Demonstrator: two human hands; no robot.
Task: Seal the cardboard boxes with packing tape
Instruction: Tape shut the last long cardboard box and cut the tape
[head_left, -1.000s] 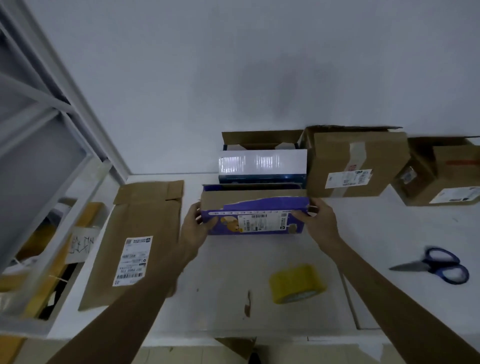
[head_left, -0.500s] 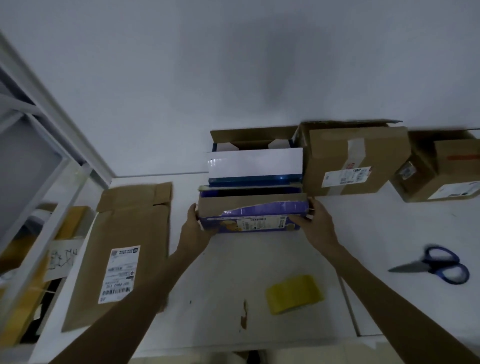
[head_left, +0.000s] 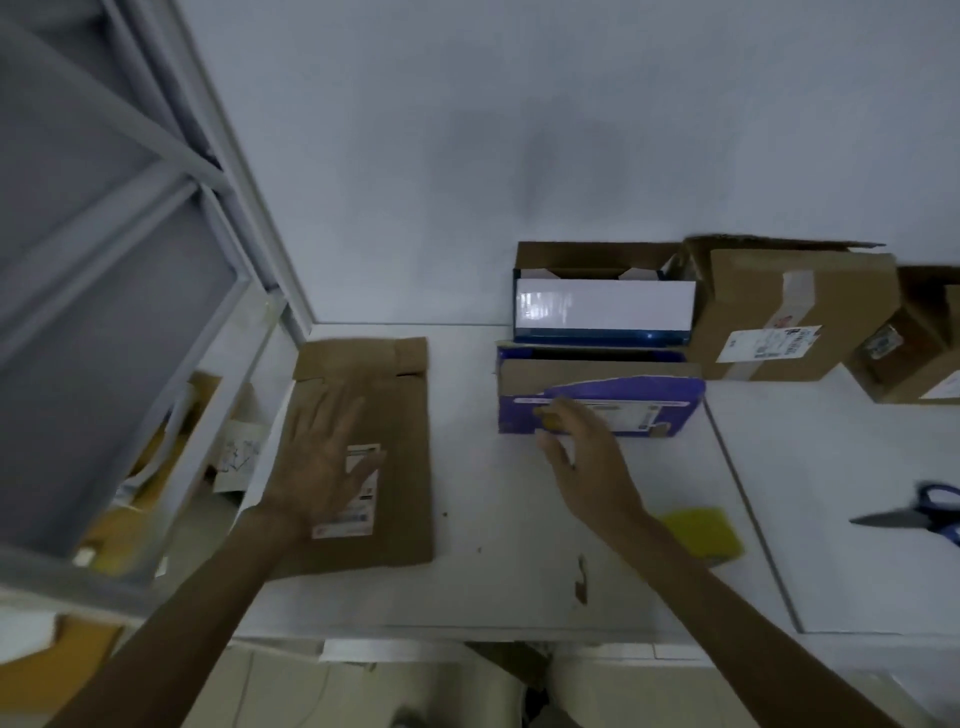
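Observation:
A flattened brown cardboard box (head_left: 400, 395) with a white shipping label lies on the white table (head_left: 493, 519) at the left. My left hand (head_left: 322, 467) hovers over it with fingers spread, holding nothing. A small purple and brown box (head_left: 649, 395) stands at the table's middle back. My right hand (head_left: 582, 452) is in front of that box, fingers relaxed and empty, blurred by motion. A yellow roll of packing tape (head_left: 701, 532) lies on the table just right of my right forearm.
A white and blue open box (head_left: 602, 306) stands behind the purple one. Two brown boxes (head_left: 789, 306) (head_left: 914, 343) sit against the wall at the right. Blue-handled scissors (head_left: 914, 514) lie at the right edge. A grey metal shelf frame (head_left: 130, 312) with clutter stands at the left.
Both hands have let go of the purple box, which now stands on the table. My left hand moved left over the flat brown box, and the camera turned left.

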